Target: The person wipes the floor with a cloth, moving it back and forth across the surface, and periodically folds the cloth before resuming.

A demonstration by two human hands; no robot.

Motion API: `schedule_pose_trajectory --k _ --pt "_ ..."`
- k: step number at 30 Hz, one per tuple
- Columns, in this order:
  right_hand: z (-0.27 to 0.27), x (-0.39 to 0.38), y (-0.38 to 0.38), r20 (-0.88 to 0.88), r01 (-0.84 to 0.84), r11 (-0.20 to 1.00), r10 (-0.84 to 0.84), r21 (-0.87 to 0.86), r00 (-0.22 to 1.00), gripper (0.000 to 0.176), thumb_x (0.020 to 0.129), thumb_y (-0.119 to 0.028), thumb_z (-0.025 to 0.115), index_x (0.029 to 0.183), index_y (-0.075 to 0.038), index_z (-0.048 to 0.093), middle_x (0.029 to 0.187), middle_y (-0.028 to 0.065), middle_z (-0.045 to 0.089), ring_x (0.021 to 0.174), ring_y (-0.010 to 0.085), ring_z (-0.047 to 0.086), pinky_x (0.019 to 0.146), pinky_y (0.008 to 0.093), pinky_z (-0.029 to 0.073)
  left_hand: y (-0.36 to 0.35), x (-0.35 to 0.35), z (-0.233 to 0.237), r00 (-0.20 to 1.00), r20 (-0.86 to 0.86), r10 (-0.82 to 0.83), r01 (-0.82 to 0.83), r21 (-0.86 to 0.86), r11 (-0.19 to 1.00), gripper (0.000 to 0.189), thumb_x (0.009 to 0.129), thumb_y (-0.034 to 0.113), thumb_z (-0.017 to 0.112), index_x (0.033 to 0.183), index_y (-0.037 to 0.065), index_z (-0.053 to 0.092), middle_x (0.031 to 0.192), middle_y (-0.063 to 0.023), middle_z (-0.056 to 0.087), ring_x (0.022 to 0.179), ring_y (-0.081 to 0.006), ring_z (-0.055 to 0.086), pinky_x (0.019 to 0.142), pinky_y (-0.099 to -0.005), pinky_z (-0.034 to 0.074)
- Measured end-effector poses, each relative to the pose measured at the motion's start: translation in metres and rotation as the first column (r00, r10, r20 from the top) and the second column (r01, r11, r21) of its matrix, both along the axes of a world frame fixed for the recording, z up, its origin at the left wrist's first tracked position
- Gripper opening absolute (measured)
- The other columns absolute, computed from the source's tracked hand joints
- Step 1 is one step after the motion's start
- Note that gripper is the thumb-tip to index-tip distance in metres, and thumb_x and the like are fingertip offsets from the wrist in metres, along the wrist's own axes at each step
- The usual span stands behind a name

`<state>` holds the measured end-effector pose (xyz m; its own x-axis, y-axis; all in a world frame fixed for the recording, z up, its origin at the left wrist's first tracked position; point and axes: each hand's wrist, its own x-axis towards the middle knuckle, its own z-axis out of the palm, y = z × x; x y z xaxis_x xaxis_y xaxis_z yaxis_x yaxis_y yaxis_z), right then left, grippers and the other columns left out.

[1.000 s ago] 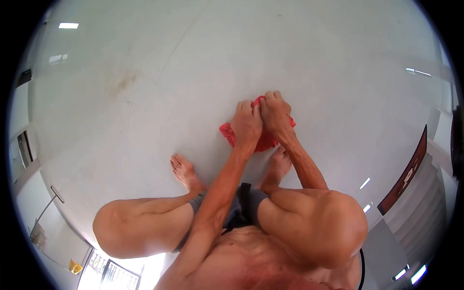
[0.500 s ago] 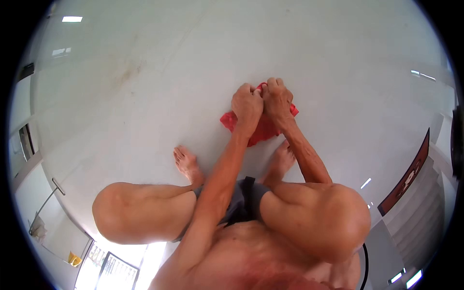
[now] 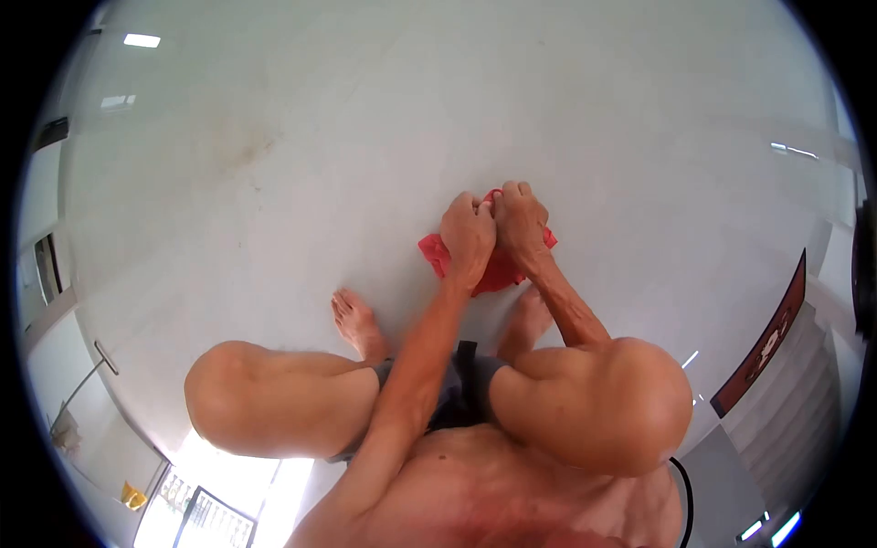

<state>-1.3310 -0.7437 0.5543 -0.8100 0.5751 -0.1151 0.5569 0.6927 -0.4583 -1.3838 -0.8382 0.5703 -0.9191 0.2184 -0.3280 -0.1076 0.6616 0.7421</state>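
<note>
A crumpled red cloth hangs below my two hands, low over the pale floor and in front of my feet. My left hand is closed on its upper edge, fingers curled with the thumb toward the middle. Right beside it, my right hand pinches the same edge. A small red fold shows between the fingertips of both hands. One corner of the cloth sticks out left of my left wrist, another to the right of my right hand. The rest of the cloth is partly hidden behind the hands and wrists.
The glossy floor has a brownish smudge at the upper left. My bare left foot and right foot are planted below the cloth. A dark red patterned panel is on the right, a barred gate at the lower left.
Both hands, still gripping the red cloth, have come slightly nearer my body. The view has shifted a little as well.
</note>
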Motion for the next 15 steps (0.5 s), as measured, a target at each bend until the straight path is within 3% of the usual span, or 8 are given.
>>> schedule_pose_trajectory --k 3,5,9,11,15 --pt "-0.002 -0.003 -0.005 -0.008 -0.011 0.999 0.011 -0.044 1.0 0.021 0.096 -0.025 0.069 0.101 -0.004 0.066 0.103 0.0209 0.068 0.085 0.0423 0.071 0.072 0.0533 0.059 0.0 -0.008 -0.012 0.996 -0.092 -0.016 0.017 0.005 1.0 0.018 0.092 0.018 0.074 0.091 0.0 0.075 0.086 -0.0221 0.076 0.083 -0.0438 0.073 0.079 -0.0482 0.056" --pt "0.001 -0.016 0.011 -0.009 -0.078 0.997 0.078 -0.017 0.997 0.022 0.096 -0.026 0.069 0.101 -0.005 0.066 0.105 0.0209 0.068 0.086 0.043 0.071 0.072 0.0541 0.059 0.003 -0.013 -0.002 1.0 -0.011 -0.028 0.028 -0.028 0.999 0.019 0.092 0.019 0.073 0.092 0.0 0.075 0.088 -0.0233 0.076 0.086 -0.0454 0.072 0.081 -0.05 0.056" --pt "0.007 0.006 -0.01 -0.053 0.064 0.997 -0.065 -0.032 0.996 0.02 0.095 -0.024 0.07 0.098 -0.005 0.066 0.1 0.0204 0.067 0.087 0.0439 0.07 0.072 0.0533 0.058 -0.001 0.004 0.006 0.998 0.045 -0.033 0.037 -0.071 0.997 0.021 0.092 0.02 0.072 0.091 0.0 0.075 0.09 -0.0245 0.076 0.089 -0.0464 0.071 0.083 -0.0522 0.055" --pt "0.006 0.004 -0.005 -0.08 0.026 0.999 -0.029 -0.028 0.996 0.019 0.096 -0.024 0.07 0.098 -0.005 0.066 0.099 0.0199 0.067 0.086 0.0434 0.07 0.072 0.0539 0.058 0.004 0.002 0.023 0.997 0.058 -0.043 0.05 -0.12 0.992 0.022 0.093 0.021 0.071 0.091 0.0 0.074 0.09 -0.0249 0.075 0.089 -0.0465 0.071 0.083 -0.0528 0.055" --pt "0.013 -0.029 0.013 -0.059 0.021 1.0 -0.02 0.011 0.998 0.017 0.096 -0.023 0.07 0.097 -0.006 0.066 0.098 0.0194 0.067 0.084 0.0428 0.07 0.071 0.0549 0.059 0.013 -0.021 0.011 0.999 -0.042 -0.026 0.026 -0.02 0.999 0.025 0.096 0.023 0.068 0.091 0.0 0.073 0.091 -0.0252 0.075 0.088 -0.0475 0.07 0.082 -0.0536 0.054"
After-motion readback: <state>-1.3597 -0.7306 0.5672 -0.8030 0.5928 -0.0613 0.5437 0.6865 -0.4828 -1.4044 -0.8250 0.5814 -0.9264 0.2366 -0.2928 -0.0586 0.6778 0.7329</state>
